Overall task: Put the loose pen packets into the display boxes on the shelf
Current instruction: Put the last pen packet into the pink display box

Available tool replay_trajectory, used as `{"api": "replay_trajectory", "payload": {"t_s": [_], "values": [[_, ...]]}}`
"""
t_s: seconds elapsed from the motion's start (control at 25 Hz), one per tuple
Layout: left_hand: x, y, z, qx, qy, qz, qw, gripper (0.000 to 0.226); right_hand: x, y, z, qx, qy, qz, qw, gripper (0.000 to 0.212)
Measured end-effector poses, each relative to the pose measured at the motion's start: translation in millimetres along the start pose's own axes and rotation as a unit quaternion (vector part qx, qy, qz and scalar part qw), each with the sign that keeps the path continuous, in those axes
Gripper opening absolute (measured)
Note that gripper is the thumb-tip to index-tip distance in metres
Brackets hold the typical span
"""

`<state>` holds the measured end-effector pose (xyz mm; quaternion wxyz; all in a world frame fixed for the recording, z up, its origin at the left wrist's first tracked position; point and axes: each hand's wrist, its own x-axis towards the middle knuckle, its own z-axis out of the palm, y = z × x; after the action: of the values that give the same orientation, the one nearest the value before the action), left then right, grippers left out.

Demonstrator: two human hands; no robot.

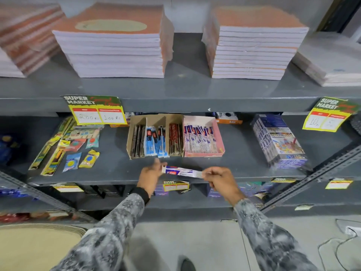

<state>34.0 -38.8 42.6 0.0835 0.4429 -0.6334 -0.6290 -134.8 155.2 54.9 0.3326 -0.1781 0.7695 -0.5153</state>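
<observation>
A white and blue pen packet (183,171) lies crosswise in front of the middle shelf (117,173), held at both ends. My left hand (151,174) grips its left end and my right hand (219,179) pinches its right end. Just behind stands a pink display box (219,137) filled with matching white and blue packets. To its left a brown cardboard display box (131,137) has compartments of black, blue and red pen packets.
Loose stationery packs (78,149) lie at the shelf's left, and a blue boxed set (279,141) stands at the right. Price tags (97,112) hang from the upper shelf, which carries stacks of notebooks (115,47). A slanted metal brace (312,178) crosses at the right.
</observation>
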Motion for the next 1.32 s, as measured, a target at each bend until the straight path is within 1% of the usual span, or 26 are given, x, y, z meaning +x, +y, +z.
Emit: {"api": "replay_trajectory", "payload": {"t_s": [0.04,0.08,0.12,0.16,0.2,0.32,0.44,0.56,0.6,0.64,0.68,0.72,0.76,0.8,0.84,0.88,0.92,0.96,1.0,1.04,1.08,1.12,1.2,1.28,1.32], "values": [[-2.8,4.6,-6.1,-0.134,-0.013,-0.036,0.99,0.064,3.1,-6.0,6.5,-0.019,0.002,0.008,1.0,0.021],[-5.5,6.6,-11.8,-0.208,-0.034,-0.051,0.976,0.059,5.4,-9.7,9.5,-0.032,0.007,0.008,0.999,0.019],[-10.7,7.9,-16.6,-0.242,-0.049,-0.053,0.968,0.046,6.6,-12.2,12.4,-0.037,0.01,0.003,0.999,0.017],[-15.0,7.2,-19.5,-0.249,-0.059,-0.039,0.966,0.03,6.8,-13.9,13.9,-0.035,0.01,-0.003,0.999,0.015],[-20.0,6.3,-21.2,-0.254,-0.068,-0.02,0.965,0.025,5.8,-15.6,14.8,-0.028,0.007,-0.005,1.0,0.014],[-22.6,2.0,-22.2,-0.261,-0.058,-0.015,0.963,0.037,1.8,-18.9,15.2,0.019,-0.007,0.007,1.0,0.006],[-19.2,1.1,-20.6,-0.272,-0.05,-0.011,0.961,0.038,-1.9,-21.3,10.6,0.064,-0.01,0.027,0.998,0.008],[-12.4,1.0,-13.7,-0.27,-0.054,-0.005,0.961,0.037,-5.7,-22.8,1.3,0.079,0.0,0.03,0.996,0.008],[-10.7,0.4,-10.0,-0.235,-0.044,0.006,0.971,0.034,-6.2,-24.2,-3.0,0.089,0.028,0.01,0.996,0.009],[-8.7,0.2,-6.0,-0.145,-0.016,0.037,0.989,0.03,-5.0,-26.1,-8.2,0.096,0.08,-0.032,0.992,0.012],[-7.9,-1.9,-3.1,0.001,0.02,0.084,0.996,0.029,-2.6,-29.2,-12.5,0.073,0.153,-0.097,0.981,0.013],[-5.8,-5.8,0.3,0.154,0.037,0.126,0.979,0.034,2.0,-33.4,-17.3,0.009,0.233,-0.176,0.956,0.012],[-3.5,-10.5,3.9,0.275,0.031,0.156,0.948,0.043,7.6,-39.4,-20.9,-0.075,0.304,-0.251,0.916,0.011],[-0.6,-14.3,7.5,0.356,0.007,0.169,0.919,0.051,14.6,-47.2,-22.3,-0.155,0.354,-0.308,0.87,0.01],[2.8,-19.4,11.1,0.416,-0.021,0.171,0.893,0.058,24.2,-54.2,-22.7,-0.225,0.375,-0.342,0.832,0.01],[5.3,-24.4,14.9,0.469,-0.042,0.176,0.865,0.062,34.8,-59.6,-21.5,-0.284,0.366,-0.357,0.811,0.012],[6.4,-30.0,18.5,0.517,-0.053,0.18,0.835,0.065,45.8,-62.6,-18.9,-0.333,0.333,-0.349,0.81,0.012],[5.7,-35.4,20.5,0.555,-0.055,0.184,0.809,0.068,54.9,-63.5,-14.6,-0.388,0.278,-0.32,0.818,0.012],[3.7,-40.2,21.5,0.577,-0.048,0.187,0.793,0.07,62.6,-61.6,-9.4,-0.457,0.21,-0.279,0.818,0.015],[2.9,-44.6,21.7,0.59,-0.041,0.189,0.784,0.072,68.2,-55.1,-5.2,-0.517,0.15,-0.25,0.805,0.019],[2.3,-47.8,21.3,0.597,-0.036,0.192,0.778,0.073,70.3,-47.6,-1.9,-0.554,0.11,-0.234,0.791,0.024],[2.1,-49.3,20.4,0.601,-0.033,0.195,0.774,0.074,68.5,-39.1,-0.5,-0.558,0.095,-0.23,0.792,0.028],[2.5,-50.3,20.3,0.601,-0.027,0.2,0.773,0.074,59.0,-20.5,-1.6,-0.534,0.123,-0.25,0.798,0.03],[2.1,-51.6,21.2,0.601,-0.018,0.207,0.772,0.074,45.6,4.0,-4.7,-0.51,0.168,-0.314,0.783,0.026],[1.3,-52.2,21.2,0.601,-0.014,0.212,0.77,0.075,38.2,17.3,-5.2,-0.499,0.178,-0.349,0.773,0.024]]}}
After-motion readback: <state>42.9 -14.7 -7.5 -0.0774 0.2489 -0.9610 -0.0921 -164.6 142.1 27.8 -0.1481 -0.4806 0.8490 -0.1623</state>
